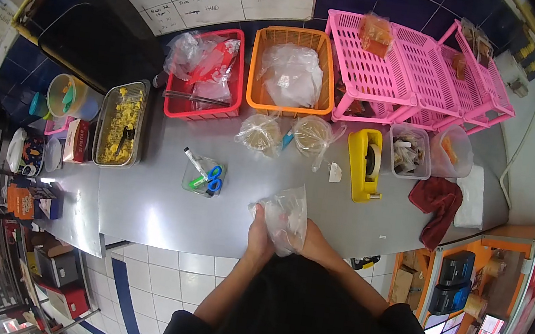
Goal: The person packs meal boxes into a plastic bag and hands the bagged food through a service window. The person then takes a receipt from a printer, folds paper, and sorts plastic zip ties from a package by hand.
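A clear plastic bag (287,215) with whitish contents is held at the front edge of the metal table. My left hand (261,234) wraps round its left side. At its lower right side is my right hand (311,239), its fingers partly hidden behind the plastic. Farther back on the table lie two knotted plastic bags with brownish contents, one on the left (260,132) and one on the right (313,136). To the left of my hands, a small clear container (193,180) holds blue-handled scissors (214,179) and a marker.
Along the back stand a red basket (240,75), an orange basket (286,109) and pink racks (373,79). A yellow tape dispenser (356,165) and a dark red cloth (436,206) are on the right. A tray of yellow food (121,122) sits left.
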Motion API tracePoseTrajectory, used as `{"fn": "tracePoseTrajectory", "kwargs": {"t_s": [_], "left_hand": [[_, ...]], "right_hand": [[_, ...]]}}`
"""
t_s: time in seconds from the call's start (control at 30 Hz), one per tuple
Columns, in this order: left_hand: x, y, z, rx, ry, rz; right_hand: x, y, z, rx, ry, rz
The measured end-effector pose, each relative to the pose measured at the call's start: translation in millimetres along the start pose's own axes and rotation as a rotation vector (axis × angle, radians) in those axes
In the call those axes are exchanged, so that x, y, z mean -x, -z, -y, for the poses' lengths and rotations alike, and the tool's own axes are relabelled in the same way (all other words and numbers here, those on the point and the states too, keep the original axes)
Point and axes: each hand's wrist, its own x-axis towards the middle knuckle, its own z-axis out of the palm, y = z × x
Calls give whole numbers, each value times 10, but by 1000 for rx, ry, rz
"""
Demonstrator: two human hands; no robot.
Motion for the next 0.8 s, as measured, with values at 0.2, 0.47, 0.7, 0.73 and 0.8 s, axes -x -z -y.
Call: {"fn": "tracePoseTrajectory", "kwargs": {"t_s": [0.2, 0.47, 0.7, 0.73, 0.8], "left_hand": [[-2, 15, 35, -29, 10, -22], [-66, 142, 34, 22, -28, 5], [-35, 204, -55, 118, -12, 22], [-44, 249, -45, 121, -13, 20], [-77, 334, -45, 59, -3, 62]], "right_hand": [[-14, 11, 118, 257, -204, -9], [79, -46, 27, 48, 69, -169], [68, -1, 131, -63, -124, 2], [55, -9, 157, -113, -142, 52], [19, -40, 235, -162, -157, 102]]}}
